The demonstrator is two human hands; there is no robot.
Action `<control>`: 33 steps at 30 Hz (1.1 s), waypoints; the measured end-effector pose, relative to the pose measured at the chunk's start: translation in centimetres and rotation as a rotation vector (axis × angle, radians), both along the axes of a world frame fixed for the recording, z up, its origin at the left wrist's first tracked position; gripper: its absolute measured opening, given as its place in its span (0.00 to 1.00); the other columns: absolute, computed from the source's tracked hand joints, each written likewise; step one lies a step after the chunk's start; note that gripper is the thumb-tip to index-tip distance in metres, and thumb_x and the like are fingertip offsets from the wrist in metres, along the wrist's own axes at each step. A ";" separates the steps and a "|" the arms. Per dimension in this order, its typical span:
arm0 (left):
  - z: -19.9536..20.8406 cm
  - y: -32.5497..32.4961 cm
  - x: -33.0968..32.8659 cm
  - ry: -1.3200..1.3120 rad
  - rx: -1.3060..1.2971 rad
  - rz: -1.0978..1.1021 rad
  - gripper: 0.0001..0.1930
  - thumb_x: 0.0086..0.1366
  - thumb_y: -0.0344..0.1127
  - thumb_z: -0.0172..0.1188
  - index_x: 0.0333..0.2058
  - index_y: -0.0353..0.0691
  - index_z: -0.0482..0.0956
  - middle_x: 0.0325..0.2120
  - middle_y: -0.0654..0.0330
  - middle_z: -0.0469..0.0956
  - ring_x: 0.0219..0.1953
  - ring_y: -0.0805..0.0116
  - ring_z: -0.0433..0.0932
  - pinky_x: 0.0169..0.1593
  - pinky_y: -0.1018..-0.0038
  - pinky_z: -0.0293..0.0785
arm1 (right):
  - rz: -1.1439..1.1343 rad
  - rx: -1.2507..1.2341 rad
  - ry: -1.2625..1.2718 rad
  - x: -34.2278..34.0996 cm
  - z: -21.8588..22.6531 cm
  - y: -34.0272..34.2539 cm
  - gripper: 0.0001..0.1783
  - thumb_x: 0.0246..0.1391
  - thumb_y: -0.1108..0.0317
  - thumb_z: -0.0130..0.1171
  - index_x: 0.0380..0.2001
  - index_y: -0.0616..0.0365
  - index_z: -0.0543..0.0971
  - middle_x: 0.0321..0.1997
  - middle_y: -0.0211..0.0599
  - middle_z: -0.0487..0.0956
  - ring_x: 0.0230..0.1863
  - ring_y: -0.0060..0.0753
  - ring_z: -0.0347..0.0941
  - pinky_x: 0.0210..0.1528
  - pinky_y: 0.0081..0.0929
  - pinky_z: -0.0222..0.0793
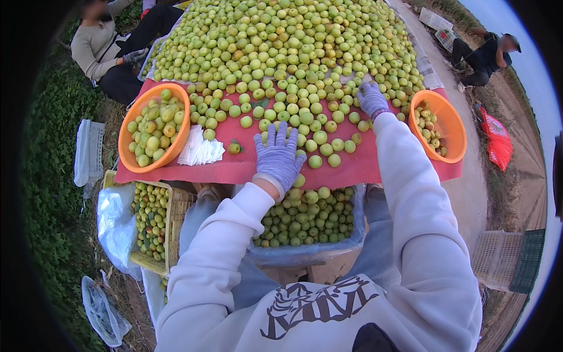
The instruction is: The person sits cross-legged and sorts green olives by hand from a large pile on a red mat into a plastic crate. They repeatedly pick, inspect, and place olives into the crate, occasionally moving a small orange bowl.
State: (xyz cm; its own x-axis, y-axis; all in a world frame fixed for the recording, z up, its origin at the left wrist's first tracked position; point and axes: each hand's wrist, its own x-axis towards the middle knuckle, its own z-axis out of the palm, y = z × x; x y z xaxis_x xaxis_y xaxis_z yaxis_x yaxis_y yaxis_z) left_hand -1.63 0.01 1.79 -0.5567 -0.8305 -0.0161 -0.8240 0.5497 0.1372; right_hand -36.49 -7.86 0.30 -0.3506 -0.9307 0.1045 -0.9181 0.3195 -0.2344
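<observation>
A large heap of small round green fruits, like jujubes (281,44), spreads over a table with a red cloth (366,167). My left hand (278,159), in a pale purple glove, lies palm down by the near edge with fingers spread, touching loose fruits. Gloved alike, my right hand (372,98) reaches farther in at the heap's right side, fingers stretched out among the fruits. Neither hand grips a fruit that I can see. Below the near edge, between my legs, a crate with a blue plastic liner (308,253) holds many more; one fruit (299,180) is at the edge above it.
Orange baskets of fruit stand at the left (125,141) and right (460,132). White paper slips (200,148) lie beside the left basket. A yellow crate (174,226) sits lower left. One person (97,53) sits far left, another (484,61) far right.
</observation>
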 end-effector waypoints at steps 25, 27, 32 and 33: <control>-2.1 -4.3 -1.5 0.264 -0.165 -0.271 0.32 0.66 0.46 0.55 0.66 0.47 0.60 0.67 0.49 0.56 0.68 0.47 0.55 0.70 0.51 0.47 | 0.331 0.174 -0.056 10.6 -0.2 1.2 0.26 0.63 0.47 0.45 0.50 0.59 0.71 0.45 0.49 0.80 0.48 0.50 0.77 0.50 0.44 0.73; -2.5 -4.0 -1.6 0.189 -0.071 -0.312 0.31 0.67 0.47 0.54 0.66 0.47 0.60 0.67 0.50 0.56 0.69 0.47 0.55 0.70 0.50 0.47 | 0.364 0.122 -0.080 10.4 0.1 2.1 0.23 0.62 0.48 0.49 0.47 0.55 0.75 0.43 0.48 0.81 0.46 0.49 0.78 0.49 0.43 0.72; -2.7 -3.1 -1.0 0.091 -0.080 -0.312 0.31 0.69 0.52 0.48 0.66 0.46 0.61 0.68 0.55 0.57 0.71 0.56 0.53 0.71 0.52 0.44 | 0.336 -0.076 -0.177 7.9 0.6 -2.7 0.17 0.58 0.54 0.58 0.44 0.53 0.78 0.43 0.46 0.80 0.43 0.49 0.78 0.47 0.41 0.73; -2.7 -3.0 -0.9 0.106 -0.056 -0.337 0.30 0.69 0.52 0.48 0.66 0.46 0.61 0.68 0.55 0.57 0.71 0.57 0.53 0.70 0.51 0.44 | 0.317 -0.139 -0.160 7.6 0.5 -4.2 0.17 0.57 0.56 0.59 0.44 0.54 0.78 0.42 0.45 0.80 0.43 0.49 0.79 0.47 0.40 0.74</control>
